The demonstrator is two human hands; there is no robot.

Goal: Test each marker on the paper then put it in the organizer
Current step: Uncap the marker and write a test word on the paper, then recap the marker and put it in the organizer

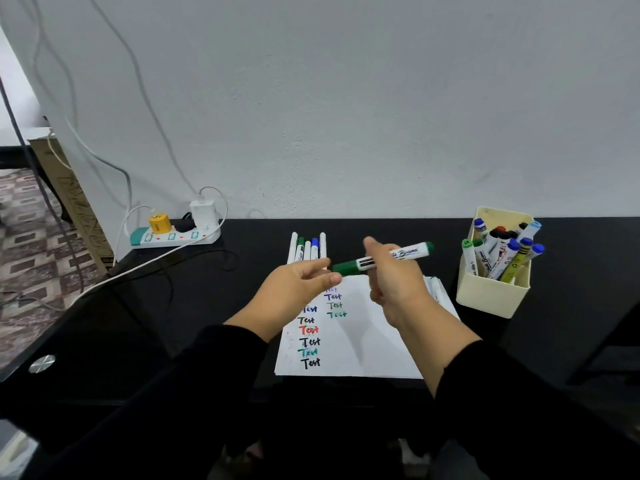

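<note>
My right hand grips a green marker by its middle and holds it level above the paper, its capped green end pointing left. My left hand hovers just left of that cap with thumb and fingers straight, holding nothing. The white paper lies on the black table and carries several "Test" words in black, red, blue and green. A row of several markers lies beyond the paper. The cream organizer stands at the right with several markers upright in it.
A white power strip with a yellow plug, a white charger and trailing cables sits at the table's back left. The black table ends at the left, with patterned floor below. A grey wall runs along the back.
</note>
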